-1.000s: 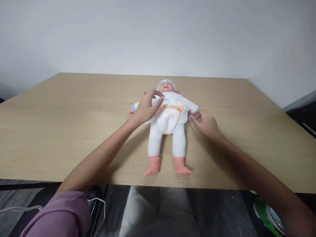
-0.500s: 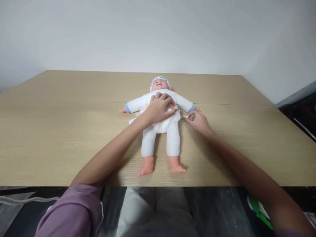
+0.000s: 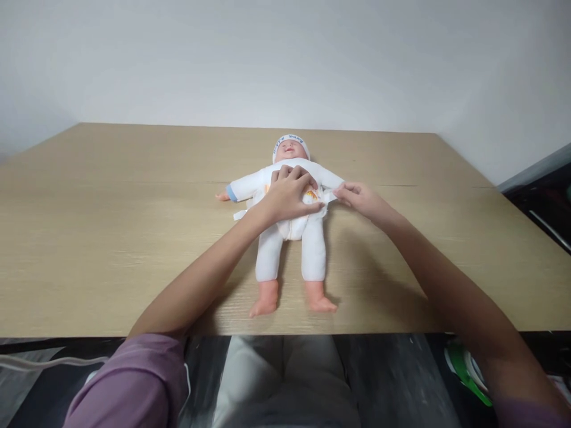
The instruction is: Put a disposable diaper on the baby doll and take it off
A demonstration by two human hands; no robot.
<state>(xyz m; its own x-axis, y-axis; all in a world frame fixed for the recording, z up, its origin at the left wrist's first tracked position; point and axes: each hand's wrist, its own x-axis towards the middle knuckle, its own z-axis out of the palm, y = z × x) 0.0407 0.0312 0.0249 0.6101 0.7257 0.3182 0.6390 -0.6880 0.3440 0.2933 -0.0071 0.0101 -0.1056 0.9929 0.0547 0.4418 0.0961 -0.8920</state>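
Observation:
A baby doll (image 3: 289, 238) in a white suit and white cap lies on its back on the wooden table (image 3: 111, 238), head away from me. A printed diaper (image 3: 312, 195) wraps its waist. My left hand (image 3: 288, 195) lies flat on the doll's belly, fingers spread over the diaper front. My right hand (image 3: 359, 196) is at the doll's right side, and its fingers pinch the diaper's side tab. The doll's bare feet point toward me near the front edge.
A pale wall stands behind the table. Below the front edge are my grey trousers (image 3: 281, 380), a white cable (image 3: 44, 361) at the left and a green and white object (image 3: 468, 371) on the floor at the right.
My left hand came down from above the doll's chest and now lies flat on its belly. My right hand moved inward and up, drawing the diaper tab toward the doll's waist.

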